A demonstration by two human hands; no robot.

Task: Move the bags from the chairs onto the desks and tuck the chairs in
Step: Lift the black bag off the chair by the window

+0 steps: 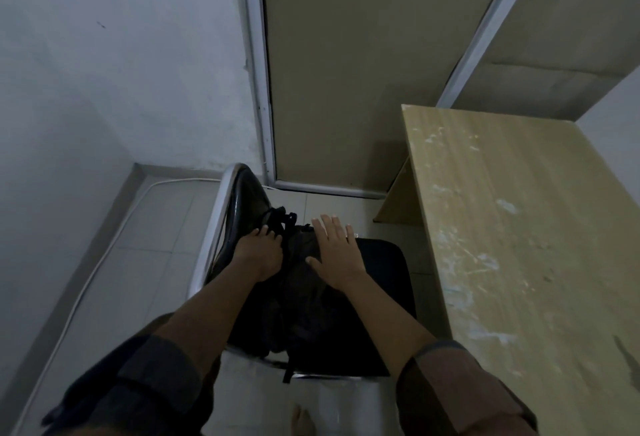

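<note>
A black bag point(298, 300) lies on the seat of a black chair point(388, 283) with a chrome frame, in the lower middle of the head view. My left hand point(259, 252) reaches to the bag's top at the chair's backrest, its fingertips by the bag's black strap point(282, 219); whether they grip it is hidden. My right hand point(337, 254) lies flat on the bag with fingers spread. A light wooden desk point(519, 245) stands just right of the chair, its top scuffed with white marks.
A white wall point(104, 89) closes the left side, with a white cable point(114, 238) running along the tiled floor. A brown door point(363, 72) in a pale frame stands behind the chair. A bare foot point(303, 421) shows at the bottom edge.
</note>
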